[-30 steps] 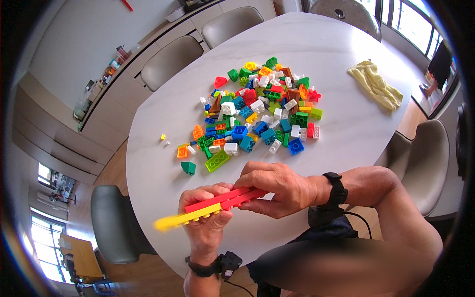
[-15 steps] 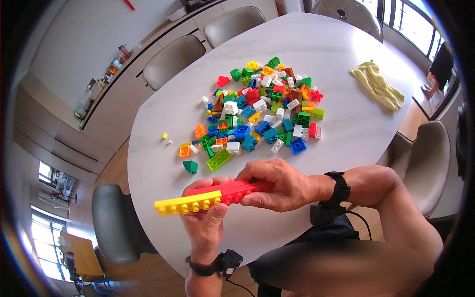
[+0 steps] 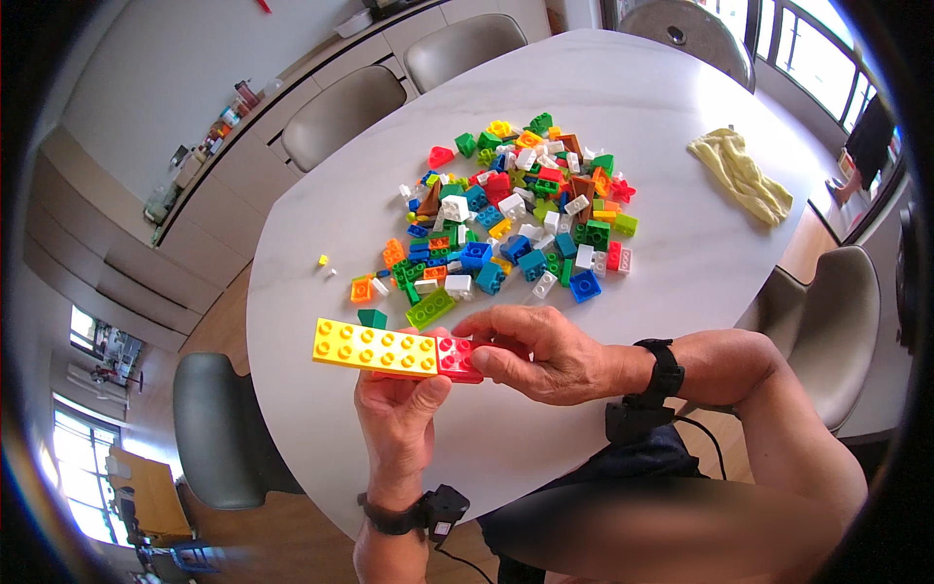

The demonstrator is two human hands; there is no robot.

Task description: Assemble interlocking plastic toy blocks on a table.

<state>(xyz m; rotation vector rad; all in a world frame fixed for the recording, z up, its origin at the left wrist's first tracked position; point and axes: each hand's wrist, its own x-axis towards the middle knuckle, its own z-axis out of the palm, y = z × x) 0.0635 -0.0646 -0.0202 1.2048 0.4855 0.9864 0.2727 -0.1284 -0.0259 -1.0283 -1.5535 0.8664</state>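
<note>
A long yellow toy brick [image 3: 376, 348] and a red brick [image 3: 455, 357] lie end to end as one piece over the near part of the table, studs facing me. My left hand [image 3: 397, 414] grips this piece from below, with the thumb on its near edge where the two colours meet. My right hand [image 3: 550, 358] closes its thumb and fingers round the red end; part of the red is hidden there. Just beyond the piece sit a dark green sloped brick [image 3: 372, 318] and a lime green brick [image 3: 431, 310].
A heap of mixed toy bricks [image 3: 512, 206] covers the middle of the white table [image 3: 623, 88]. To its right lies a crumpled yellow cloth [image 3: 741, 177]. Several chairs surround the table, including a dark one [image 3: 222, 433] at the left. Someone's legs [image 3: 861, 161] show at the far right.
The joined bricks have tilted, so their studded top now faces me rather than their side. Both hands have moved slightly upward in the view, and the right fingers cover less of the red.
</note>
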